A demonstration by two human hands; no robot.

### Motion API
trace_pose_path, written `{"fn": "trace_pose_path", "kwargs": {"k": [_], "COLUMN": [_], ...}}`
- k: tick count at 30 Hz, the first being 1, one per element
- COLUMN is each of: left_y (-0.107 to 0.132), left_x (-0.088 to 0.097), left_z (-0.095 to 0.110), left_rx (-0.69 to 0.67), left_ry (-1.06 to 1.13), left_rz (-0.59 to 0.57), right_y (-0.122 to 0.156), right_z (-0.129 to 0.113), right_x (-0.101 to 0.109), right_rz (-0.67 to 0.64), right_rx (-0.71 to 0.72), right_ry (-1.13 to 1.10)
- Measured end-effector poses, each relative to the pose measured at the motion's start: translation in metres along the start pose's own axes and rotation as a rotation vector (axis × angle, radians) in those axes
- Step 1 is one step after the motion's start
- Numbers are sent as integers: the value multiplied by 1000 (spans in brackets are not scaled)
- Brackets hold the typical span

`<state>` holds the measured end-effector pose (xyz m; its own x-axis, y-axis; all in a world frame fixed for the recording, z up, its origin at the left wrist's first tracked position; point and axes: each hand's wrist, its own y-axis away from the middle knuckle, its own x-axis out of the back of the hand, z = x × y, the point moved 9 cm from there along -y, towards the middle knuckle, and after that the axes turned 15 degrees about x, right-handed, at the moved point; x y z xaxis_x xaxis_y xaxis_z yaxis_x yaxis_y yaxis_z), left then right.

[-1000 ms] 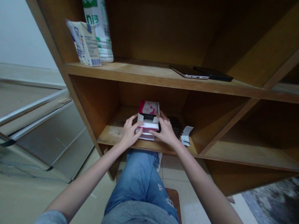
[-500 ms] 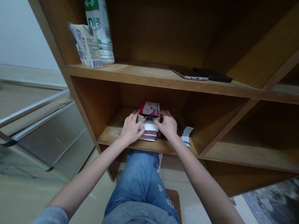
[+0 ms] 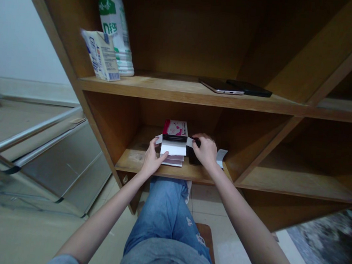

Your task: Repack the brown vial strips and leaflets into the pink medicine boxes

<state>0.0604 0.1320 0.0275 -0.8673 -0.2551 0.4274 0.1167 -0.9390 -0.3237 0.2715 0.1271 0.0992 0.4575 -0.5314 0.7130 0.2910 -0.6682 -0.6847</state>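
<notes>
A small red and white box [image 3: 175,130] lies in the lower shelf compartment [image 3: 135,158] with its end flaps spread wide. White folded paper [image 3: 173,153] lies in front of its mouth. My left hand [image 3: 152,159] rests at the box's left side, fingers curled against the left flap and the paper. My right hand [image 3: 205,150] is closed over a small dark object [image 3: 192,154] just right of the box.
The upper shelf [image 3: 174,90] carries a white and green bottle [image 3: 115,23], a small carton [image 3: 101,55] and two phones [image 3: 235,87]. A paper slip [image 3: 221,155] lies right of my right hand. A metal frame [image 3: 28,145] leans at left.
The box's flaps have swung out to the sides. My right hand has moved right, off the box and onto the dark object. My left hand has slid slightly down and left.
</notes>
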Motion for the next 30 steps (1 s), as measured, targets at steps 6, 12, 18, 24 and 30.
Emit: {"fn": "trace_pose_path", "kwargs": {"k": [6, 12, 18, 24, 30], "left_y": [-2, -1, -1, 0, 1], "left_x": [-6, -5, -6, -6, -7], "left_z": [-2, -3, -4, -5, -5], "left_rx": [20, 5, 8, 12, 7], "left_ry": [118, 99, 86, 103, 123], "left_rz": [-23, -14, -11, -9, -15], "right_y": [-8, -24, -31, -30, -28], "right_z": [-44, -73, -74, -76, -78], "right_x": [-1, -18, -28, -32, -32], "right_rz": [-22, -57, -86, -90, -68], "right_rx": [244, 438, 487, 535, 574], "right_ry": [154, 338, 394, 399, 423]}}
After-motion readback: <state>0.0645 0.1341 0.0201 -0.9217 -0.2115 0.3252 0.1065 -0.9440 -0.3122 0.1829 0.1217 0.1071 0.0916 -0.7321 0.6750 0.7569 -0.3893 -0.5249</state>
